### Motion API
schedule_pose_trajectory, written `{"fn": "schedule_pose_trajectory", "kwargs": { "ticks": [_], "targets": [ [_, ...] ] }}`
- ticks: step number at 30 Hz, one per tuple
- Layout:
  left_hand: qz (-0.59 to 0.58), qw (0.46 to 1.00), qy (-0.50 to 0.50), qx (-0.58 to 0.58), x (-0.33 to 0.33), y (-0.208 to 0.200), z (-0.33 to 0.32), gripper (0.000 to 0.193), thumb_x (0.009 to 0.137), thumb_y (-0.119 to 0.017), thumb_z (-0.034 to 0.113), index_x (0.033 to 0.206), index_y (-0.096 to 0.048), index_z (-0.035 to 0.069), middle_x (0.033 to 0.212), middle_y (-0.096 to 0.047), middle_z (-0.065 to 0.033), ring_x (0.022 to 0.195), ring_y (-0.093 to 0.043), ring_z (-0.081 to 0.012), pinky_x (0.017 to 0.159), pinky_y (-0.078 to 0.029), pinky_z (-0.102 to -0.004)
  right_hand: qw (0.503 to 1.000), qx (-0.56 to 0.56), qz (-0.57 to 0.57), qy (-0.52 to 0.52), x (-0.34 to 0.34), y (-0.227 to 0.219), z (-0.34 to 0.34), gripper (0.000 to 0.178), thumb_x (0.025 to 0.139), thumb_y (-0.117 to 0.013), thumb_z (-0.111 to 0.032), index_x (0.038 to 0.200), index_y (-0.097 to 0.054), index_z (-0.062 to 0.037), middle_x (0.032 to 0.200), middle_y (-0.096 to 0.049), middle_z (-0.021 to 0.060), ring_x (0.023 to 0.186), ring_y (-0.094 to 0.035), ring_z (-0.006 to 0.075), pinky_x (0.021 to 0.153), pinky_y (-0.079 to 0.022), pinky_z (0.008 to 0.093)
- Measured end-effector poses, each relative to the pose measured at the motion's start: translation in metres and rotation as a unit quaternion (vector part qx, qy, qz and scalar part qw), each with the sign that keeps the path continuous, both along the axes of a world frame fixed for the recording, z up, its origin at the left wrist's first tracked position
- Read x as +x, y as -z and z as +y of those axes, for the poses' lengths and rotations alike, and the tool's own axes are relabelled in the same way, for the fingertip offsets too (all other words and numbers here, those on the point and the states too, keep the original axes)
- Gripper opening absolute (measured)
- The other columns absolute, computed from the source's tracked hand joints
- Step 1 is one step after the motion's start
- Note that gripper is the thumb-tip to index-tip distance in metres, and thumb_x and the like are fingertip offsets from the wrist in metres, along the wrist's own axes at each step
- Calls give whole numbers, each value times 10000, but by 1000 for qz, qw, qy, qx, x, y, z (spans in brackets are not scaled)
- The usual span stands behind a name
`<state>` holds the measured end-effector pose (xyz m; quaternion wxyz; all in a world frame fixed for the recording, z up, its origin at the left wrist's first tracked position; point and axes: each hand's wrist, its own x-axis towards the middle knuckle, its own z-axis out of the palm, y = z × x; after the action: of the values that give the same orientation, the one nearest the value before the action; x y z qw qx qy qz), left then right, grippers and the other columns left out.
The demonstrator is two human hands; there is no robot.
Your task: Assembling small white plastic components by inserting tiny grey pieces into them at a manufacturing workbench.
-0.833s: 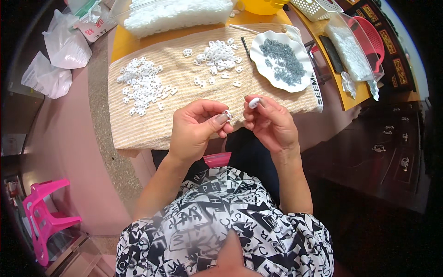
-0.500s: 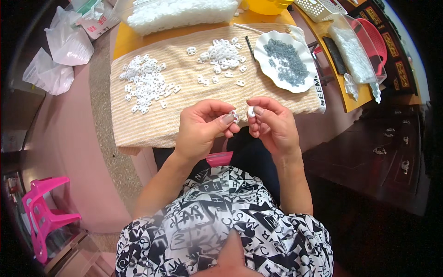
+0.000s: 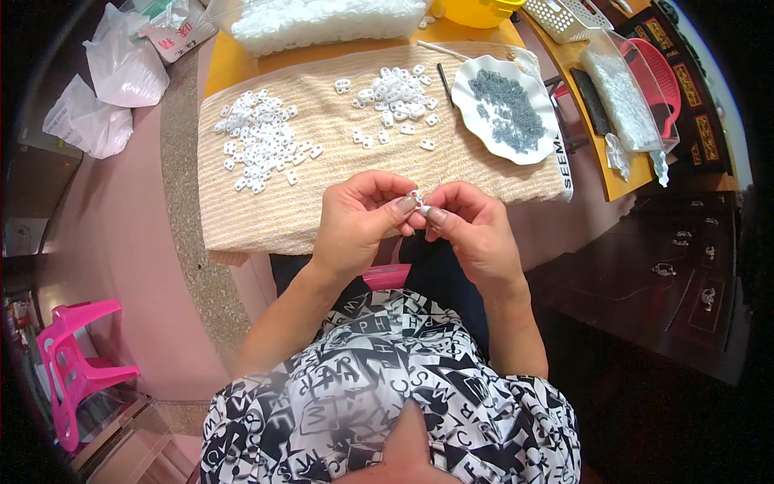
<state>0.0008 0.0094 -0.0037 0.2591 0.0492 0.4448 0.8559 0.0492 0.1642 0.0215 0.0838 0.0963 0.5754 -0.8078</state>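
My left hand (image 3: pixel 359 222) pinches a small white plastic piece (image 3: pixel 416 196) between thumb and fingertips, above the near edge of the striped towel. Pressed up against it, my right hand (image 3: pixel 476 234) has thumb and forefinger closed on another white plastic piece (image 3: pixel 425 210), mostly covered by the fingers. Whether the two pieces are joined cannot be seen. On the towel (image 3: pixel 314 194) lie a large pile of white two-holed pieces (image 3: pixel 262 141) at left and a smaller pile of rounder ones (image 3: pixel 395 95) in the middle. A white scalloped plate (image 3: pixel 538 153) holds many small grey parts (image 3: pixel 508 109).
A black pen-like stick (image 3: pixel 444 85) and a white stick (image 3: pixel 441 51) lie beside the plate. Behind stand a clear bin of white pieces (image 3: pixel 322 28) and a yellow container (image 3: pixel 480 12). Another clear bin (image 3: pixel 621 89) sits at right. A pink stool (image 3: pixel 76 363) stands at lower left.
My right hand has moved left, bringing its white piece up against the one in my left hand. The gap between the hands has closed.
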Motion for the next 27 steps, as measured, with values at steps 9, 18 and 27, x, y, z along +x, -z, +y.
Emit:
{"fn": "schedule_pose_trajectory", "kwargs": {
  "ticks": [9, 18, 27],
  "targets": [
    [0, 1000, -3, 2, -1, 1, 0, 150, 794, -571, -17, 934, -551, -65, 779, -616, -135, 664, -608, -145, 586, -505, -215, 999, 37, 14, 8, 1, 1, 0, 106, 797, -580, -31, 885, -567, 26, 790, -610, 52, 693, -559, 84, 605, -440, 193],
    [-13, 1000, -6, -2, 2, -7, 1, 177, 790, -567, -28, 957, -548, -82, 807, -615, -157, 711, -626, -178, 616, -522, -234, 995, 9, -18, 98, -1, -14, 7, 145, 806, -576, -48, 907, -577, 56, 787, -620, 100, 674, -596, 117, 598, -487, 205],
    [12, 1000, -4, -24, 4, -9, 1, 157, 792, -574, -17, 930, -558, -88, 797, -616, -143, 699, -624, -160, 599, -523, -222, 995, 33, -4, 89, 2, -16, 4, 155, 810, -578, -54, 914, -587, 62, 771, -625, 101, 657, -600, 119, 591, -492, 207]
  ]
}}
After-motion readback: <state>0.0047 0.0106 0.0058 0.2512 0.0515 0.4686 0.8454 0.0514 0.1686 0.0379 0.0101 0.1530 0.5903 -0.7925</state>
